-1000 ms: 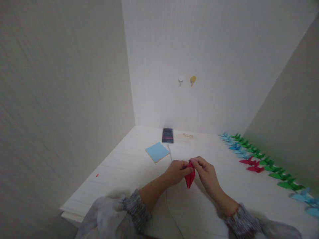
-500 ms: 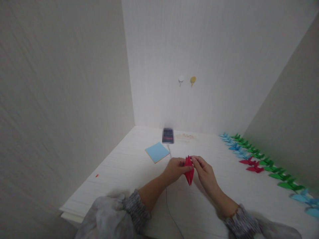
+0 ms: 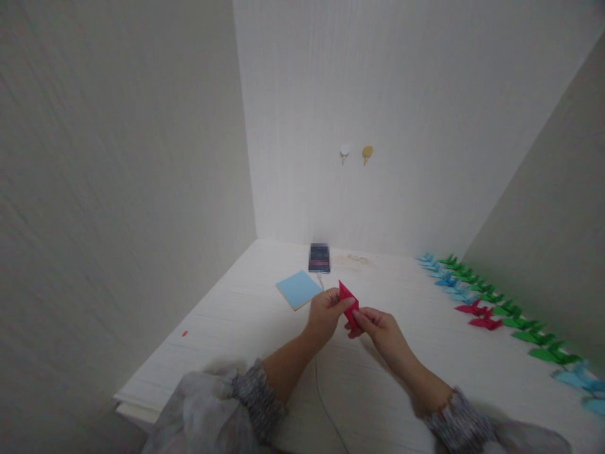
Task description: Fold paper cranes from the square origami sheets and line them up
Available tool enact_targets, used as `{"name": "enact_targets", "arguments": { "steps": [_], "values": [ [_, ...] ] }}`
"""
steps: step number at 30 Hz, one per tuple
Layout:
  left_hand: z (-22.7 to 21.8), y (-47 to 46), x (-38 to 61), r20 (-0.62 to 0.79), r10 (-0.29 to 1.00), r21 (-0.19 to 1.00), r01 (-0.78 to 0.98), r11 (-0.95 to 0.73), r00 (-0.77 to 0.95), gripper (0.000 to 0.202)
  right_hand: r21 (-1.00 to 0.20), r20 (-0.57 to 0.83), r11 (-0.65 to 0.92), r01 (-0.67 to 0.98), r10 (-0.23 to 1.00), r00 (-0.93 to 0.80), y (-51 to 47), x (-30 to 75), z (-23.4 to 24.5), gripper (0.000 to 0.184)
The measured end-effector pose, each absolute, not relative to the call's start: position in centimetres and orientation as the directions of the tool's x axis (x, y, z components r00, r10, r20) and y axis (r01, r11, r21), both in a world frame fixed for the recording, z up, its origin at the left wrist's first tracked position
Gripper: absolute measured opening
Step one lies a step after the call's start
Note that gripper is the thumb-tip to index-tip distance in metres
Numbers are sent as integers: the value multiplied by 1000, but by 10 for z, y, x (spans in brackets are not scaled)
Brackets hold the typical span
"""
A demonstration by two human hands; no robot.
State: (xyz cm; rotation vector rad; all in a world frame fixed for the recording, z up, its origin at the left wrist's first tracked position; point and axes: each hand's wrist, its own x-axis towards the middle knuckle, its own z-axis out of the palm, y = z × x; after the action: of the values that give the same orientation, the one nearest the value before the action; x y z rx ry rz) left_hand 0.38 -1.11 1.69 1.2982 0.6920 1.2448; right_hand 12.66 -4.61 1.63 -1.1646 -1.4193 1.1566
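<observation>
A folded piece of red origami paper (image 3: pixel 348 299) is held up between both hands over the white table. My left hand (image 3: pixel 325 313) pinches its left side, thumb across the front face. My right hand (image 3: pixel 373 323) grips the lower right edge between thumb and fingers; the fingertips behind the paper are partly hidden. One pointed end of the red paper sticks up and to the left. Just beyond my left hand lies a stack of square paper (image 3: pixel 297 290) with a light blue sheet on top.
Rows of folded paper cranes in green (image 3: pixel 522 323), blue (image 3: pixel 456 290) and red (image 3: pixel 485 322) line the table's right side. A phone (image 3: pixel 319 258) with a white cable (image 3: pixel 326 407) stands by the back wall. Two hooks (image 3: pixel 367 152) hang on that wall. An orange scrap (image 3: pixel 184 333) lies left.
The red paper has turned from near upright to a tilt and shifted left and up. My right hand has slid from its upper right side to its lower end.
</observation>
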Motion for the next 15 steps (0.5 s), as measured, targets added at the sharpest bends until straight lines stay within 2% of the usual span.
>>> {"name": "enact_targets", "arguments": {
  "steps": [9,15],
  "values": [
    [13,-10,3,225,951,964,-188,-185,214,24,-999,17,22,38,990,-142,-49,125,19,30],
    [11,1,-2,270,962,946,-191,-261,26,23,-997,-78,-78,7,972,-222,-51,122,14,26]
  ]
}}
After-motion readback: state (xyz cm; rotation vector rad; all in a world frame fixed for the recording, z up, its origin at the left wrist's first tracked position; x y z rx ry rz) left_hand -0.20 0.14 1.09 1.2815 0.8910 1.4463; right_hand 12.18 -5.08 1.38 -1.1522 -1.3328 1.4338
